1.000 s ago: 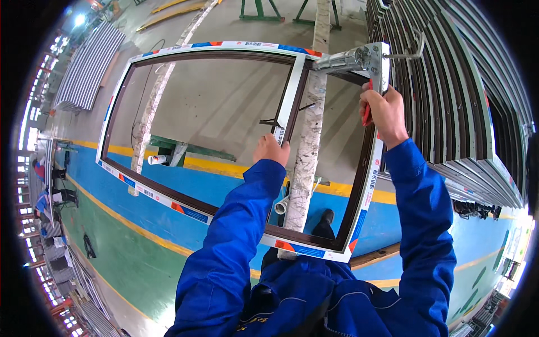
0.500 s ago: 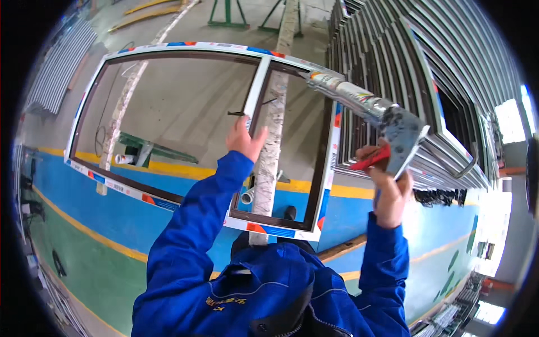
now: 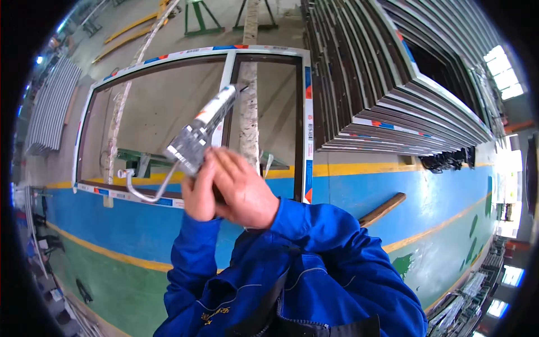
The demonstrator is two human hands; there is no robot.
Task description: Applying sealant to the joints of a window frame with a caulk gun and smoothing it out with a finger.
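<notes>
A caulking gun (image 3: 193,140) with a printed cartridge is held slanted over the window frame (image 3: 178,203), its nozzle pointing away to the upper right, next to the frame's white middle bar. The gun's bent metal rod (image 3: 140,196) sticks out at its rear left. My right hand (image 3: 247,188) is closed round the handle area. My left hand (image 3: 197,194) presses against it from the left, fingers curled at the same spot. The handle and trigger are hidden by the hands. The frame rests on two paint-spattered beams (image 3: 250,112).
Stacked window frames (image 3: 365,84) stand close on the right. Green trestles (image 3: 202,19) and yellow forks (image 3: 126,36) are on the far floor. A wooden bar (image 3: 383,210) lies at the right, and metal profiles (image 3: 53,106) lean at the far left.
The caulking gun has swung from the right to the middle, over the frame. My left hand has left the middle bar and joined my right hand at the gun.
</notes>
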